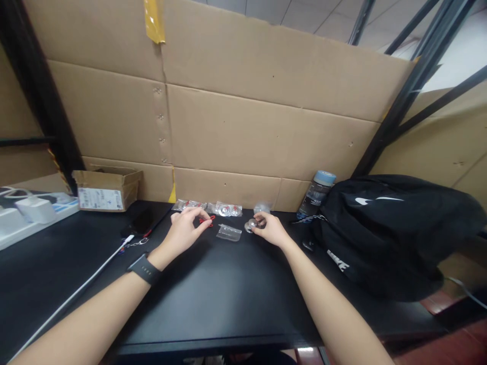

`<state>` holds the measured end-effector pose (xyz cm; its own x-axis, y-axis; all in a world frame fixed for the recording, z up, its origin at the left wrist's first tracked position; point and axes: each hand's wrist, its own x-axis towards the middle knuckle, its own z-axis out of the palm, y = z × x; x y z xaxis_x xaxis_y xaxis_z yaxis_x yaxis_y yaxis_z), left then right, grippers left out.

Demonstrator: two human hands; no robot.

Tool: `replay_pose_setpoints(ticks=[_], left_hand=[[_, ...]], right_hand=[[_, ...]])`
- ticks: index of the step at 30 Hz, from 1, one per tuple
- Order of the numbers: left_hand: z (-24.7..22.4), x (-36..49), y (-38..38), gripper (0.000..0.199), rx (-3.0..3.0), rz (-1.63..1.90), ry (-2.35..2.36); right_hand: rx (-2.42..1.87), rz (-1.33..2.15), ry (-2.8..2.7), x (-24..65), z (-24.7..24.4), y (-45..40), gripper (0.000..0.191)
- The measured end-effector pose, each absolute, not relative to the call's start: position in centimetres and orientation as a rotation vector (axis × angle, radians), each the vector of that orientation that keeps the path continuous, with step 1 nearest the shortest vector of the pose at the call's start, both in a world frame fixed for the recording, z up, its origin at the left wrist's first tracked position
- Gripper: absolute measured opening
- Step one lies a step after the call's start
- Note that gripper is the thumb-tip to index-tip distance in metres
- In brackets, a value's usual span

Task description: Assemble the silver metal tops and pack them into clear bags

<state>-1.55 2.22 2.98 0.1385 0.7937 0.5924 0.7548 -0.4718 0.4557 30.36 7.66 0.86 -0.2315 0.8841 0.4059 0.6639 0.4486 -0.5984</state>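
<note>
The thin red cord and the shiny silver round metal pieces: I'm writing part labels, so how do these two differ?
The thin red cord is bent into loops, while the shiny silver round metal pieces look disc-like. The cord is plain red; the metal pieces gleam. The cord is at the left hand, the metal pieces at the right hand. Both are small and close to fingertips.
</note>
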Motion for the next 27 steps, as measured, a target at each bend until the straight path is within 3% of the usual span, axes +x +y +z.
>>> replay_pose_setpoints(ticks=[7,16,27], left_hand=[[3.4,-0.2,1.0,0.015,2.326,1.403,1.488],[4.3,1.6,-1.0,0.018,2.380,1.383,1.406],[4.3,2.1,-2.2,0.013,2.442,1.447,1.457]], right_hand=[[-0.899,0.959,-1.624,26.0,3.3,3.8,0.052],[-0.753,0.756,-1.705,21.8,4.3,-1.0,0.044],[-0.767,0.766,-1.710,21.7,4.6,-1.5,0.047]])
